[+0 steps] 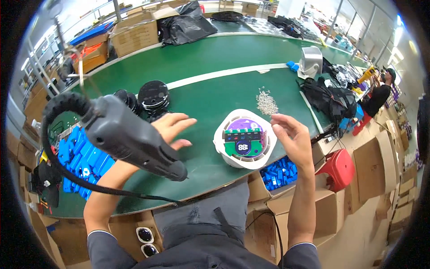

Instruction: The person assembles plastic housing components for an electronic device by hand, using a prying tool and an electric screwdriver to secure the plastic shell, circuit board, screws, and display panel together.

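A white round-cornered housing (222, 151) stands on the green bench in front of me. Inside it sit a purple part (242, 124) and a green circuit board (256, 147) with a dark strip across it. My right hand (293, 139) is just right of the housing, thumb and forefinger apart, with nothing visible between them. Left of the housing, my left hand (172, 130) spreads its fingers over the bench and holds nothing. A dark grey electric screwdriver (130, 136) hangs in front of my left wrist and hides part of it. Small screws (267, 103) lie in a loose pile beyond the housing.
Blue battery packs (85, 157) are heaped at the left; more blue pieces (280, 174) fill a carton below the bench edge. Black discs (153, 95) are stacked behind my left hand. A grey-white housing (310, 62) stands far right. A red stool (338, 169) and a person (378, 96) are beyond.
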Action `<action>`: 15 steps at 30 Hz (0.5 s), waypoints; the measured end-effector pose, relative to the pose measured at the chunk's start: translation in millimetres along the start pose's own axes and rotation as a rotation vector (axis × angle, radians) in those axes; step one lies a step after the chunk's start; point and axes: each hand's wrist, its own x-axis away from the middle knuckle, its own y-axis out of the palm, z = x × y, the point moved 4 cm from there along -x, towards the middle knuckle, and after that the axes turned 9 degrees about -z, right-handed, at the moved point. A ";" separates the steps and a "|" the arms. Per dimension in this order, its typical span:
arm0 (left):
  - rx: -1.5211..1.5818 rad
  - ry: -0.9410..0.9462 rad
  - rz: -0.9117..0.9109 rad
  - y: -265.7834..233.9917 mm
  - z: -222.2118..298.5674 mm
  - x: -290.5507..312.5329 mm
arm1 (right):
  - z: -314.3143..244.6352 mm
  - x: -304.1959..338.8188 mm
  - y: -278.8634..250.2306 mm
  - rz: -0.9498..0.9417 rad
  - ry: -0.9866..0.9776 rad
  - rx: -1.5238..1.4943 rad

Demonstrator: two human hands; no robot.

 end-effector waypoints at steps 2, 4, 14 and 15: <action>0.029 0.089 -0.042 6.2 13.6 -20.4 | 15.8 8.8 -5.2 0.007 0.036 0.048; 0.070 0.195 -0.023 10.2 26.8 -40.9 | 31.6 21.3 -11.3 0.030 0.109 -0.011; 0.167 0.406 -0.126 35.7 66.3 -101.6 | 53.2 43.3 -22.4 0.118 0.186 -0.130; 0.243 0.393 -0.166 30.2 64.5 -106.7 | 55.9 45.1 -24.2 0.126 0.191 -0.133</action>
